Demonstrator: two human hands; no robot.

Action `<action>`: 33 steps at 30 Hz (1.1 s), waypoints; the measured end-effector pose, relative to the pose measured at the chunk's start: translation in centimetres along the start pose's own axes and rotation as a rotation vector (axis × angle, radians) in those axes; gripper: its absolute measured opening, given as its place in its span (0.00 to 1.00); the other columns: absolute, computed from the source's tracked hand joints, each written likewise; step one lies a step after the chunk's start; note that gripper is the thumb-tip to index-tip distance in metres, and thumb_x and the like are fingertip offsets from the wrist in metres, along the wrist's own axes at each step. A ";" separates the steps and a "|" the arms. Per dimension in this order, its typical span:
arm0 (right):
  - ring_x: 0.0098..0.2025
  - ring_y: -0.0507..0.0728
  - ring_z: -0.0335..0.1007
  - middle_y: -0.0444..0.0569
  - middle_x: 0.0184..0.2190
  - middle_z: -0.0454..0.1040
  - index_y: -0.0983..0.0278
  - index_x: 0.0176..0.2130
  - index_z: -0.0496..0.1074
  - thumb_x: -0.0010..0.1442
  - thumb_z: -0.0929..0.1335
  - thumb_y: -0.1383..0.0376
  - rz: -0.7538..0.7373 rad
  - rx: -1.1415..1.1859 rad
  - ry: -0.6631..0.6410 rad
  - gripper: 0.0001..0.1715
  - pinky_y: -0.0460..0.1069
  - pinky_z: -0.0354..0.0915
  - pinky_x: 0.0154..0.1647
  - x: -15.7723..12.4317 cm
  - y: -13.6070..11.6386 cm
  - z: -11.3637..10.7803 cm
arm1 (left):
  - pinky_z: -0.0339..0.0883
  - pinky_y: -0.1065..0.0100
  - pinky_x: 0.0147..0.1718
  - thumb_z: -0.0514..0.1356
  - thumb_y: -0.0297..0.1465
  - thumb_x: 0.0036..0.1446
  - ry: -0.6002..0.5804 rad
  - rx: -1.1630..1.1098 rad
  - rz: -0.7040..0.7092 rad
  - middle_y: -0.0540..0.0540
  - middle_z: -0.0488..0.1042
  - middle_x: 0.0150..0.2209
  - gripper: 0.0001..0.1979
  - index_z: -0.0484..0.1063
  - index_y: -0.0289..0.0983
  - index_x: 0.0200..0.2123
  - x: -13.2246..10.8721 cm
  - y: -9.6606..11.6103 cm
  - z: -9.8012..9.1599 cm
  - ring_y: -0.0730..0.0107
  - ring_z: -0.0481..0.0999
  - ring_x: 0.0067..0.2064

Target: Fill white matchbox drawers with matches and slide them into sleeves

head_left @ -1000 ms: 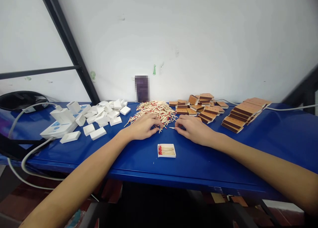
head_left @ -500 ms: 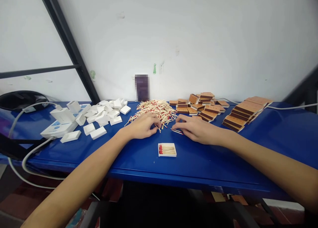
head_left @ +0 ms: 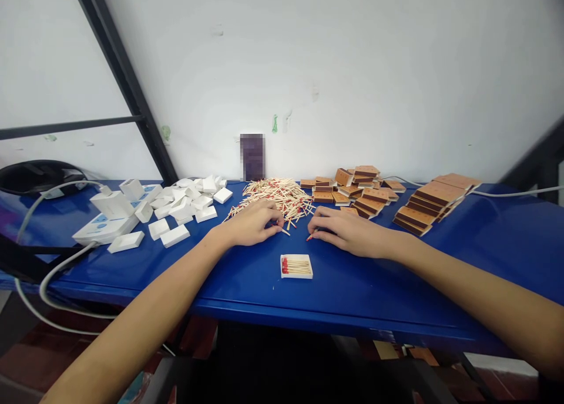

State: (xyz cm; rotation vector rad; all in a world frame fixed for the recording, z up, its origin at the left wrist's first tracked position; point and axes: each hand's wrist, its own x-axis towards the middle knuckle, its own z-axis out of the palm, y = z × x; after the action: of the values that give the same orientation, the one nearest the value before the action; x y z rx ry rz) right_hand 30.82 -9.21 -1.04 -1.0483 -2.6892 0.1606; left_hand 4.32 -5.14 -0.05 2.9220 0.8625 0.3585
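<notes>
Red-headed, pale wooden matches (head_left: 297,266) lie side by side, heads to the left, in a small open white tray (head_left: 304,276), apparently card, near the near edge of the glossy blue tabletop (head_left: 247,283). That tray should be light and apt to slide; its side walls look best for holding. Beyond it, the left hand (head_left: 255,223) pinches one pale matchstick (head_left: 286,232) at its fingertips; to the right, the right hand (head_left: 341,231) has thumb and forefinger closed on a red-tipped match (head_left: 309,237). Each stick is probably almost weightless, stiff yet brittle, so a gentle mid-shaft pinch, clear of the head, seems safest. Farther off, a loose heap of matches (head_left: 284,194) lies crisscrossed, likely to snag, between jumbled white trays (head_left: 180,209) at left and brown cardboard matchboxes (head_left: 371,194) at right.
</notes>
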 end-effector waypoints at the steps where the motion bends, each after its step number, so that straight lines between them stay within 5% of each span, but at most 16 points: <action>1: 0.40 0.57 0.69 0.50 0.40 0.69 0.61 0.42 0.72 0.70 0.58 0.59 0.003 0.008 0.004 0.15 0.51 0.63 0.40 0.1 -0.2 0.1 | 0.60 0.62 0.44 0.55 0.33 0.63 0.000 -0.001 -0.001 0.45 0.69 0.38 0.09 0.74 0.37 0.38 0.0 0.0 0.1 0.62 0.67 0.44; 11: 0.41 0.59 0.68 0.53 0.39 0.71 0.64 0.38 0.73 0.68 0.62 0.60 -0.052 0.028 0.122 0.13 0.54 0.65 0.42 1.0 -1.8 2.0 | 0.61 0.62 0.43 0.53 0.35 0.66 0.081 -0.027 0.065 0.45 0.69 0.38 0.11 0.73 0.37 0.38 1.5 1.8 1.5 0.62 0.68 0.43; 16: 0.44 0.59 0.68 0.53 0.40 0.74 0.63 0.37 0.74 0.67 0.64 0.61 -0.085 0.049 0.204 0.11 0.54 0.66 0.45 1.3 -1.7 2.4 | 0.60 0.63 0.41 0.48 0.36 0.68 0.207 0.015 0.017 0.45 0.71 0.35 0.16 0.72 0.36 0.36 1.2 0.6 0.5 0.63 0.68 0.41; 23: 0.44 0.59 0.70 0.52 0.40 0.77 0.64 0.41 0.76 0.68 0.63 0.64 -0.086 0.076 0.156 0.12 0.55 0.66 0.47 1.4 -1.6 2.4 | 0.61 0.64 0.39 0.52 0.30 0.62 0.129 0.047 -0.003 0.47 0.73 0.32 0.09 0.72 0.36 0.34 0.4 -2.0 0.4 0.66 0.70 0.36; 28: 0.43 0.59 0.71 0.53 0.40 0.77 0.64 0.43 0.77 0.68 0.63 0.64 -0.098 0.095 0.155 0.13 0.55 0.67 0.47 1.2 -1.6 2.4 | 0.64 0.63 0.42 0.53 0.26 0.57 0.090 0.023 0.022 0.45 0.75 0.38 0.11 0.75 0.37 0.40 0.3 -1.9 0.6 0.65 0.72 0.40; 33: 0.43 0.58 0.71 0.52 0.39 0.77 0.63 0.45 0.77 0.68 0.64 0.62 -0.051 0.094 0.164 0.14 0.54 0.66 0.47 1.2 -1.7 2.2 | 0.64 0.62 0.43 0.52 0.25 0.55 0.072 0.033 0.049 0.45 0.76 0.36 0.12 0.76 0.36 0.35 0.4 -1.2 0.5 0.65 0.72 0.39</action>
State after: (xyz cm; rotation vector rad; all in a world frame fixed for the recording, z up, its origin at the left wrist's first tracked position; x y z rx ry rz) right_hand 28.28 -9.71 -2.64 -0.9224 -2.5332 0.1810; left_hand 4.11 -3.88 -0.61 2.9816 0.8150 0.4607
